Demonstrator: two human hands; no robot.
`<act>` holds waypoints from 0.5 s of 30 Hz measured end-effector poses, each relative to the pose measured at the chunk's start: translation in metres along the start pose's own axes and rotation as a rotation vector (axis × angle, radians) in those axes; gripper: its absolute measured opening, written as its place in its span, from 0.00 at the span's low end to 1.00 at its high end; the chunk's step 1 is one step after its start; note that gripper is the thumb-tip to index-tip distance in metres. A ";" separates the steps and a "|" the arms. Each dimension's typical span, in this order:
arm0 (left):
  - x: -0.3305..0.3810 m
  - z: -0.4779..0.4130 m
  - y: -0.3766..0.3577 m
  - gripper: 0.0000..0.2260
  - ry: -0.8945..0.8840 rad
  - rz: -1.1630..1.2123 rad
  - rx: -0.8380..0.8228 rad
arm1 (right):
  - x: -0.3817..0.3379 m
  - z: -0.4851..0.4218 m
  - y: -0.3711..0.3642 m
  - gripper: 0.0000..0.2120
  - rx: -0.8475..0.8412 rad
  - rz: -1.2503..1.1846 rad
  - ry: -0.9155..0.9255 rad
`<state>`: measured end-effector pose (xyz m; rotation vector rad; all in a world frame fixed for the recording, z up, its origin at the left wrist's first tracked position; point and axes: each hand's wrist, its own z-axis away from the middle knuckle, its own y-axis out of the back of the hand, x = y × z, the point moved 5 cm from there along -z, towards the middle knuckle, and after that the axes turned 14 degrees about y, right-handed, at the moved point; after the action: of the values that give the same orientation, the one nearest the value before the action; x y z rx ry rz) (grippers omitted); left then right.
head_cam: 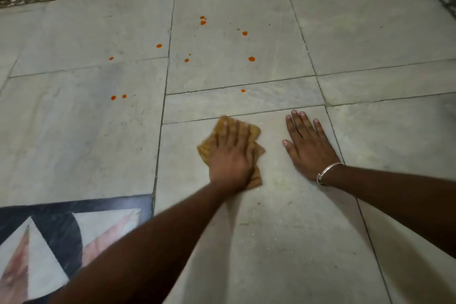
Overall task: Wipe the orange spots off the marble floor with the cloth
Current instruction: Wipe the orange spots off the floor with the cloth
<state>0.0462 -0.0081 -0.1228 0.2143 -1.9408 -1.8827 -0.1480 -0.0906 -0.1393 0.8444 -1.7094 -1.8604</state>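
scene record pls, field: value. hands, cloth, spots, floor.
left hand: flat, palm down on the cloth, pressing it to the floor
right hand: flat on bare marble, fingers spread, holds nothing; bracelet at the wrist
cloth: yellow-brown, crumpled, mostly under the left hand
orange spots: about a dozen, scattered beyond the hands, none under the cloth
nearest spot: one tile strip past the cloth
marble floor: grey slabs, dark inlay at near left
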 end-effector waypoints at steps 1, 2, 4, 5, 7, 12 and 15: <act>-0.014 -0.016 0.004 0.27 0.073 -0.016 0.008 | 0.001 0.000 0.000 0.34 -0.005 -0.006 0.001; -0.030 -0.025 0.007 0.27 0.156 -0.025 0.010 | 0.001 0.000 0.000 0.34 -0.010 -0.010 0.001; -0.051 -0.018 0.010 0.27 0.288 0.012 0.004 | 0.002 0.001 0.001 0.35 -0.009 -0.023 -0.012; -0.054 -0.005 0.011 0.28 0.324 0.027 0.014 | 0.001 0.001 0.001 0.35 0.000 -0.034 -0.028; -0.041 0.020 0.010 0.29 0.349 0.025 0.030 | -0.005 -0.002 0.001 0.35 0.016 -0.052 -0.089; 0.034 0.003 -0.002 0.28 0.042 0.037 -0.021 | -0.020 -0.030 0.002 0.37 0.050 -0.068 -0.259; 0.016 -0.048 -0.002 0.29 0.085 0.012 0.006 | -0.012 -0.037 -0.001 0.36 0.062 -0.067 -0.214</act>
<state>0.0507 -0.0583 -0.1227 0.2789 -1.8876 -1.8306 -0.1135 -0.1080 -0.1396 0.7567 -1.8969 -2.0139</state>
